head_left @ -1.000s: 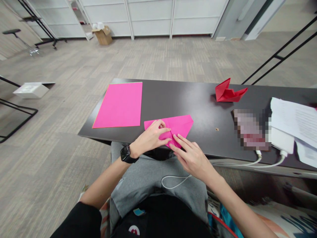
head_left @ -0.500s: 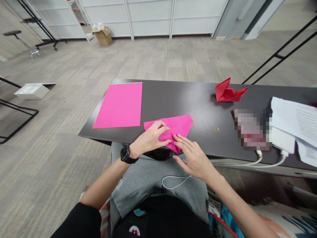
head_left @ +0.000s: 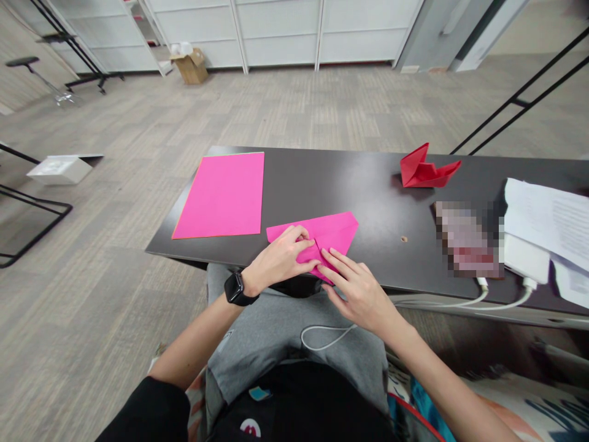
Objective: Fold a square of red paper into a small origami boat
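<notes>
A folded sheet of pink origami paper [head_left: 334, 227] lies near the front edge of the dark table. My left hand [head_left: 284, 253], with a black watch on its wrist, bends its fingers over the left part of the paper, thumb and index finger on a crease. From the right, my right hand [head_left: 356, 285] presses its fingers on the lower folds, its thumb tucked in at the bottom corner. The two hands' fingertips nearly meet there and hide part of the folds.
A stack of square paper [head_left: 223, 196], pink on top, lies at the table's left end. On the right stand a red folded paper figure [head_left: 426, 172], a blurred-out flat object [head_left: 467, 239], a white charger [head_left: 527, 258] with cables, and printed sheets [head_left: 547, 215].
The right fingers have slid slightly left and the thumb has come up closer to the paper's lower corner. That corner now lies more covered by the fingers. The left hand has barely moved.
</notes>
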`<action>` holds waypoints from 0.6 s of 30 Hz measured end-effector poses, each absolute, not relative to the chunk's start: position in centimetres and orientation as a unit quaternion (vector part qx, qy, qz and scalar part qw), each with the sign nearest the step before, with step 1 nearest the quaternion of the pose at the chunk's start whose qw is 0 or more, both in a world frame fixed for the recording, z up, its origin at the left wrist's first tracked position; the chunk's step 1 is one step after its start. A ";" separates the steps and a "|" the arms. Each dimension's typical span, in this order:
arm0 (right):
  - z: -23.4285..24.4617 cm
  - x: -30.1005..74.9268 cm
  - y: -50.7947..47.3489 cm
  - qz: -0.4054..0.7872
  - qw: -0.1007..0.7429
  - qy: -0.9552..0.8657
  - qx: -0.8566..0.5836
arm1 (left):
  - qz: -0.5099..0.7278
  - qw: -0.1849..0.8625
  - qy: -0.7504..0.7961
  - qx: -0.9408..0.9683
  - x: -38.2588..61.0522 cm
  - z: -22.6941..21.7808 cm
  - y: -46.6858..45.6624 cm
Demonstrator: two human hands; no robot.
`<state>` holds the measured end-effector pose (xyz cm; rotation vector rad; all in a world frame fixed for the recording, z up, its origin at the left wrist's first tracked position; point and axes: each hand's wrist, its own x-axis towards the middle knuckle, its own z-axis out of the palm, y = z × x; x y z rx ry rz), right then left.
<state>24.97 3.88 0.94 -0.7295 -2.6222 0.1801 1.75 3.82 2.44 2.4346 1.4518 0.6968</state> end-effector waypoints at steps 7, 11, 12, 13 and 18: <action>1.1 24.9 3.8 0.070 0.204 -0.937 -0.273 | 0.181 0.031 0.489 0.853 2.2 3.0 3.3; 1.2 24.8 3.6 0.076 0.199 -0.935 -0.283 | 0.179 0.014 0.519 0.835 3.0 3.0 1.6; 1.2 24.8 3.6 0.076 0.198 -0.935 -0.284 | 0.189 0.011 0.525 0.830 3.1 2.8 1.2; 1.2 24.7 3.6 0.077 0.197 -0.934 -0.287 | 0.198 0.008 0.528 0.826 3.2 2.5 0.8; 1.7 24.4 3.6 0.082 0.191 -0.929 -0.306 | 0.208 -0.019 0.516 0.831 2.6 1.3 0.1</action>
